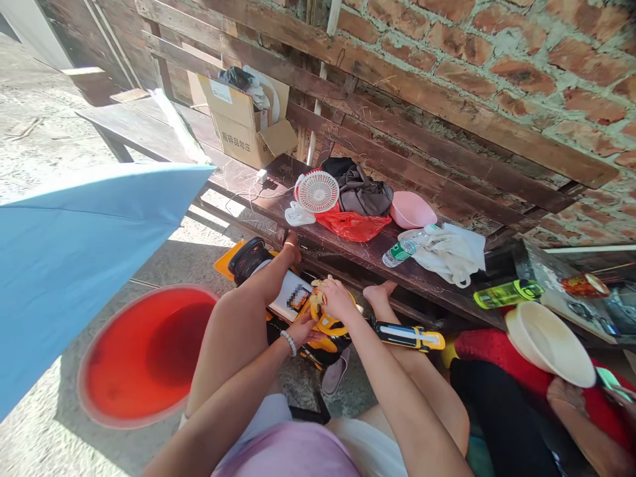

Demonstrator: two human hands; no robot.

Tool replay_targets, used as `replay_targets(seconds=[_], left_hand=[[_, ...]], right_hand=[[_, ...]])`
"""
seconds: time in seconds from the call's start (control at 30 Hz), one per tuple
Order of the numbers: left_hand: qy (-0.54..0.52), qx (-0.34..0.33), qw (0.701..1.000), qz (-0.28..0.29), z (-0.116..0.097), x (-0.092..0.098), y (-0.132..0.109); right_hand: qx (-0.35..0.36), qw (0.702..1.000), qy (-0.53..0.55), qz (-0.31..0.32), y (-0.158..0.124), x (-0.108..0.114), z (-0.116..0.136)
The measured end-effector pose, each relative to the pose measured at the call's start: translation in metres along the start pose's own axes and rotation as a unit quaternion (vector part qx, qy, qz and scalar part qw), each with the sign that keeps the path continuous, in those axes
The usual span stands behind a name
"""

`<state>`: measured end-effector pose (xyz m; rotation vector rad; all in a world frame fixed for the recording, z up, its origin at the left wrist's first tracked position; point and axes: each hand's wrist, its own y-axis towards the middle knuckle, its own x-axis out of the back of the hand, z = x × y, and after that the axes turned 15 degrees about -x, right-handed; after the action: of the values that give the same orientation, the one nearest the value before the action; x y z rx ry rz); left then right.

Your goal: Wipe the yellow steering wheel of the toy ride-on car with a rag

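A yellow, black and white ride-on toy vehicle [285, 295] stands between my knees. My right hand [338, 299] is closed over a crumpled yellowish cloth [318, 286] at the toy's yellow steering wheel [332, 324]. Whether it is a cloth or something like it is hard to make out at this size. Just below, my left hand [301, 331], a beaded bracelet at its wrist, has its fingers around the near left part of the yellow wheel. A yellow and black arm [410, 336] of the toy sticks out to the right.
A red basin [134, 358] of liquid stands at left below a blue umbrella [89, 258]. The wooden bench [348, 248] bears a fan [318, 192], a water bottle [400, 250] and a cardboard box [238, 129]. At right, another person's hand [566, 396] is by a cream basin [556, 344].
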<state>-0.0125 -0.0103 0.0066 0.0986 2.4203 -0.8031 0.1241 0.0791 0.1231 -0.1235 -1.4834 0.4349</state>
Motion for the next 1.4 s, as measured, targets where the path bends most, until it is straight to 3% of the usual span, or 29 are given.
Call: replay_targets(seconds=[0.2, 0.4, 0.5, 0.63, 0.77, 0.87, 1.0, 1.13, 1.23, 1.4], left_hand=[[0.007, -0.015, 1.0, 0.009, 0.003, 0.0, 0.001], [0.018, -0.012, 1.0, 0.007, 0.0, 0.0, 0.001], [0.018, -0.012, 1.0, -0.002, -0.001, -0.001, 0.001], [0.004, -0.028, 1.0, -0.01, 0.002, -0.004, 0.0], [0.003, -0.045, 0.999, -0.011, 0.004, -0.004, 0.001], [0.01, -0.034, 0.999, -0.011, 0.004, -0.002, 0.002], [0.021, -0.03, 0.999, -0.018, 0.003, 0.0, 0.004], [0.024, -0.042, 0.998, -0.027, 0.003, -0.002, 0.003], [0.024, -0.045, 0.998, -0.028, 0.003, -0.003, 0.003], [0.015, -0.042, 0.999, -0.027, 0.001, -0.005, 0.002]], right_hand=[[-0.219, 0.976, 0.0, 0.01, -0.012, 0.006, -0.036], [-0.281, 0.958, -0.055, -0.007, -0.058, -0.021, -0.016], [-0.266, 0.962, -0.06, -0.016, -0.079, -0.033, 0.006], [-0.186, 0.981, -0.049, -0.012, -0.101, -0.041, 0.032], [-0.13, 0.991, -0.023, 0.0, -0.109, -0.039, 0.033], [-0.135, 0.99, 0.043, -0.015, -0.096, -0.028, 0.014], [-0.175, 0.979, 0.062, -0.088, -0.053, -0.012, -0.007], [-0.2, 0.978, 0.028, -0.044, -0.018, -0.01, -0.002], [-0.165, 0.985, -0.001, -0.049, -0.016, -0.013, 0.009], [-0.072, 0.996, -0.036, -0.041, -0.045, -0.024, 0.018]])
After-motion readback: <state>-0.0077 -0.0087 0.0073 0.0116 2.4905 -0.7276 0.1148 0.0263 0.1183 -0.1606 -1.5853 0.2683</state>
